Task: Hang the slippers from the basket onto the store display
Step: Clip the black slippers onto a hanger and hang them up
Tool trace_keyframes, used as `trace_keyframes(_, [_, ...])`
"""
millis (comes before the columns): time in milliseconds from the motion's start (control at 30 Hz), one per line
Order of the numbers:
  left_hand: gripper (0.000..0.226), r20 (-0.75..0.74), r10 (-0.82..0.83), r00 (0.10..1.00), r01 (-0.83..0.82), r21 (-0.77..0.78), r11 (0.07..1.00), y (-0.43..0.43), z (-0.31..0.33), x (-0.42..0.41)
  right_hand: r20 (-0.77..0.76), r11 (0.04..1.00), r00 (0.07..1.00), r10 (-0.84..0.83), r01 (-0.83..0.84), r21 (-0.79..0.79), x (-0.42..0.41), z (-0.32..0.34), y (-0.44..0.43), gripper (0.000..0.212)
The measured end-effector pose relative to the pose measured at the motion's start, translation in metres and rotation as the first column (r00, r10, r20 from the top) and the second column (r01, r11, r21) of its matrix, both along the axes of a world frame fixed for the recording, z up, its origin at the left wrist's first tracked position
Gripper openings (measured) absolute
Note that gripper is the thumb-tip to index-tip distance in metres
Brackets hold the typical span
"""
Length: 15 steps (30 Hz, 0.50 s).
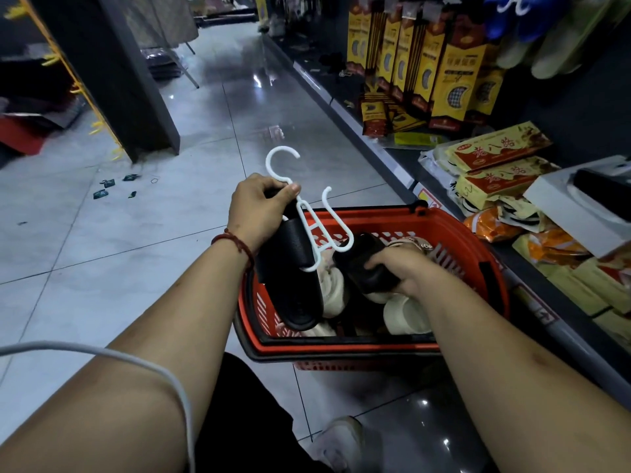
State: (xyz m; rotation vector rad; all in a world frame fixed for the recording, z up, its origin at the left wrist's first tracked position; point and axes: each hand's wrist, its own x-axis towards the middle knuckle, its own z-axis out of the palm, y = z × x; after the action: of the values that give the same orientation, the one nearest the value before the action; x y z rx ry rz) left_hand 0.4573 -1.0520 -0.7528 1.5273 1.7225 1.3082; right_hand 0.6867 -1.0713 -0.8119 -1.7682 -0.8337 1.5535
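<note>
A red plastic basket point(454, 233) stands on the floor by the shelf, holding several cream and pink slippers point(404, 314). My left hand point(259, 208) grips the toe of a black slipper point(290, 285) together with the stem of a white plastic hanger point(309, 213), lifted above the basket's left side. The hanger's prongs pass through that slipper's strap. My right hand point(397, 268) grips a second black slipper point(362, 264) over the middle of the basket, close to the hanger's lower right prong.
A low shelf point(382, 145) along the right carries yellow and red packets point(440, 73) and a white box point(573, 203). Blue and pale slippers point(543, 32) hang on the display at the top right. Grey tiled floor lies to the left, with a dark pillar point(112, 73) behind.
</note>
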Motion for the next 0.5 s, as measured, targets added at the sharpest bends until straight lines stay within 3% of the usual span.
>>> trace_keyframes(100, [0.020,-0.008,0.029,1.000,-0.029,-0.015,0.999,-0.002,-0.001,-0.003,-0.029,0.999,0.999,-0.035,0.035,-0.013,0.003,0.000,-0.003,0.022])
trace_keyframes(233, [0.022,-0.087,0.068,0.994,-0.072,-0.042,0.997,-0.011,-0.002,-0.007,-0.139,0.997,0.988,-0.073,0.076,0.016,0.011,0.003,-0.014,0.029])
trace_keyframes(500, [0.025,-0.064,0.007,0.998,-0.008,-0.023,1.000,-0.036,0.020,0.001,-0.255,0.907,0.965,-0.070,0.167,0.386,0.027,0.042,-0.036,0.049])
